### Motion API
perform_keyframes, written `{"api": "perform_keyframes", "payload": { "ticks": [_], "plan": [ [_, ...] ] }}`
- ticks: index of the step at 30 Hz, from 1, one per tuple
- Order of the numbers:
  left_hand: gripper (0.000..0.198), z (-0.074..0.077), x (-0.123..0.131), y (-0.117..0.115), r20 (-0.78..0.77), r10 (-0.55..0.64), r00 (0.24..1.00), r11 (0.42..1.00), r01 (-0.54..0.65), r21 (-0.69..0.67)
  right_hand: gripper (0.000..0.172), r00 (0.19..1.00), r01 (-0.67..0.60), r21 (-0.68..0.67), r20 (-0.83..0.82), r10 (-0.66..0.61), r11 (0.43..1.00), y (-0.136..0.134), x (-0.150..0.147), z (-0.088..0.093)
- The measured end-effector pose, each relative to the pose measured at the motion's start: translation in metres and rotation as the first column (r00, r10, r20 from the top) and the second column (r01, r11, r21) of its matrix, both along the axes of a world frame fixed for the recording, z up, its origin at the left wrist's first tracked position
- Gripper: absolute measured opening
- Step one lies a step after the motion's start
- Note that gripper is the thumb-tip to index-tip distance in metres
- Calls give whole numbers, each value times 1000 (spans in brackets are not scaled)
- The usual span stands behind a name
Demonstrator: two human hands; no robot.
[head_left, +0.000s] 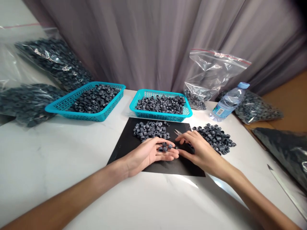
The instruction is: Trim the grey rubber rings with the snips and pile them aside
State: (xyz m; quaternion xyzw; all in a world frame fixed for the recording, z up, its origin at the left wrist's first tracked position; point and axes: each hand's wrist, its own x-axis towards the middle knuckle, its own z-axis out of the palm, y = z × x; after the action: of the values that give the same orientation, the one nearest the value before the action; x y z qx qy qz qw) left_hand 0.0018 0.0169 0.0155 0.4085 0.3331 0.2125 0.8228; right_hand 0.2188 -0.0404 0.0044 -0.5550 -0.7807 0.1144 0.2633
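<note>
My left hand [153, 151] is palm up over the black mat, fingers stretched out. Several small dark grey plastic rings [165, 149] rest on its fingers. My right hand [198, 150] comes in from the right, its thumb and index finger curved towards the left fingertips. A small piece [177, 148] sits between the two hands, too small to make out well. Pointed metal blades of snips [177, 132] stick out past the right index finger; their handle is mostly hidden by that hand. A heap of grey rings [151, 130] lies on the mat just beyond my left hand.
The black mat [124, 143] lies on a white table [83, 153]. Behind stand two turquoise baskets [105, 113] [160, 114] of rings. Another ring heap [217, 139] lies at right, near a water bottle [227, 103]. Filled plastic bags [55, 64] [199, 95] stand on both sides.
</note>
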Motion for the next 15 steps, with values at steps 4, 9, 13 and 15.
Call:
{"api": "perform_keyframes", "payload": {
  "ticks": [4, 9, 13, 15],
  "plan": [
    [24, -1, -2, 0, 23, -8, 1000, 998, 6, 60, 4, 996, -38, -44, 79, 41, 998, 2, -1, -8],
    [35, -7, -3, 2, 27, -55, 998, 998, 54, 35, 8, 999, -39, -43, 18, 40, 998, 1, -1, 1],
    [41, -8, -3, 3, 16, -92, 996, 995, 91, 31, 10, 998, -5, -36, -68, 2, 999, -1, -3, 11],
    [45, -7, -3, 3, 14, -117, 993, 993, 117, 31, 10, 995, 27, 9, -101, -26, 1000, -2, -4, 13]
  ]
}}
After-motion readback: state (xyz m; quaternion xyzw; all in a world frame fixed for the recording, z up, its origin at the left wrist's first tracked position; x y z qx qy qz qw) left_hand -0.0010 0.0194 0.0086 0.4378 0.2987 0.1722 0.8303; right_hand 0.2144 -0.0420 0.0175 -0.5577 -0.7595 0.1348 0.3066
